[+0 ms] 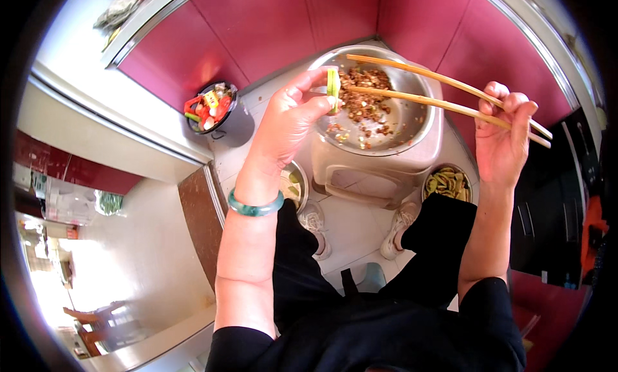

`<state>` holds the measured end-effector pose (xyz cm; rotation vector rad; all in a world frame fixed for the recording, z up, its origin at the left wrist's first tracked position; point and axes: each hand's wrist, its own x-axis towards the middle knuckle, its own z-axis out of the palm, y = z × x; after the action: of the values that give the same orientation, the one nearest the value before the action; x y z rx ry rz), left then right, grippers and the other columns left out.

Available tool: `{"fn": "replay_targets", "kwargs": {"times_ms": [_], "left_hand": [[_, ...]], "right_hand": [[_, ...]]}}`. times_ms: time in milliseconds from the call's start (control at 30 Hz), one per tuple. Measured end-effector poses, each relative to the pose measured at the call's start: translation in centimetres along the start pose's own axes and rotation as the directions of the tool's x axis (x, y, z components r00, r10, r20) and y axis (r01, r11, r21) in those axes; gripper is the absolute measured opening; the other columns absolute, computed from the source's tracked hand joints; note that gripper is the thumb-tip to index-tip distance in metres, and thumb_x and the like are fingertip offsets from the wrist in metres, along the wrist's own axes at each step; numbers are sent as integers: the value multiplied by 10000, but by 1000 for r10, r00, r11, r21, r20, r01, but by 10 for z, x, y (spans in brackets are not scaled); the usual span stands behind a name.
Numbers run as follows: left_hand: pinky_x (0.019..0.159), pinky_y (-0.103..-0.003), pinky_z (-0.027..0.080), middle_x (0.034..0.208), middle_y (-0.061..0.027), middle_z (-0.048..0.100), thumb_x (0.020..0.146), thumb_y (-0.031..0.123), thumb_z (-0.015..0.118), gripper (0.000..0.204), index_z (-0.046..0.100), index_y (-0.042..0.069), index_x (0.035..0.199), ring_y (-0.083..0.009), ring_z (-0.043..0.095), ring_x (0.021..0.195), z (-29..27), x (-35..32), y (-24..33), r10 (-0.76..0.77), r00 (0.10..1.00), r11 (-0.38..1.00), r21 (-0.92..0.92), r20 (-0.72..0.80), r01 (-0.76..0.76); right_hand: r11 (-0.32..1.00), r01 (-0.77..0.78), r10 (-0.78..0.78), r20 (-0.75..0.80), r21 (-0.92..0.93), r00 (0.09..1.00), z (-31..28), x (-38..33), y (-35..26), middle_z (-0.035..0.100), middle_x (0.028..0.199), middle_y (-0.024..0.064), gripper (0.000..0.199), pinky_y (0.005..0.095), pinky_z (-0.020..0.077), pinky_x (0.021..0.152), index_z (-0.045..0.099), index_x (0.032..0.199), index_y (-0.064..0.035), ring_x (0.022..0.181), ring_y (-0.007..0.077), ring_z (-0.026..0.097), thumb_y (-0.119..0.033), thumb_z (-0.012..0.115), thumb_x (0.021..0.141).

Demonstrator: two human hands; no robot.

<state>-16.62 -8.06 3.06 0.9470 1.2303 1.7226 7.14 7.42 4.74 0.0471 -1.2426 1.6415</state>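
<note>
My left hand (pixel 286 124) pinches a small green vegetable piece (pixel 333 85) between thumb and fingers, above the rim of a large steel bowl (pixel 412 124). The bowl holds brown minced filling (pixel 364 98) and rests on a pale plastic stool (pixel 360 176). My right hand (pixel 505 137) grips a pair of long wooden chopsticks (pixel 438 92), whose tips reach over the filling near the green piece. A green bangle circles my left wrist.
A small bowl of green pieces (pixel 449 182) stands on the floor at the right, another steel bowl (pixel 296 185) sits under my left wrist. A dark bin with colourful scraps (pixel 212 108) stands by the red cabinets (pixel 277 24). My legs and shoes flank the stool.
</note>
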Motion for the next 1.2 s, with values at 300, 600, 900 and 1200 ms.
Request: {"fn": "replay_targets", "kwargs": {"times_ms": [300,600,900,1200], "left_hand": [[857,-281,428,1057,-73,566,770,32,597,418,501,12,1176,-141,532,967,18,18,-31,35,999,990,-133,9,-34],[764,-353,515,1029,-122,573,836,72,530,294,465,39,1121,-201,565,959,13,19,-31,5,998,945,-325,-62,-25],[826,-390,500,1051,-170,580,879,103,506,227,456,64,1097,-228,569,969,19,16,-41,36,997,914,-400,-68,-61],[897,-362,468,1097,-199,545,863,-34,496,146,390,53,915,-243,555,1016,15,19,-43,296,941,940,-126,-163,-317]], "right_hand": [[987,3,-2,7,-163,1000,-14,-1,3,555,922,128,342,269,471,632,484,815,-50,764,149,578,-329,350,961],[983,19,-16,16,-185,1000,-14,2,7,547,930,129,325,263,479,637,485,812,-46,762,149,585,-300,351,965],[978,7,7,66,-209,998,-10,3,13,549,929,135,330,273,488,642,488,801,-35,772,158,594,-285,349,967],[988,-52,36,-113,-146,993,-6,0,26,560,894,132,330,286,490,650,492,793,-34,767,170,595,-309,398,950]]}}
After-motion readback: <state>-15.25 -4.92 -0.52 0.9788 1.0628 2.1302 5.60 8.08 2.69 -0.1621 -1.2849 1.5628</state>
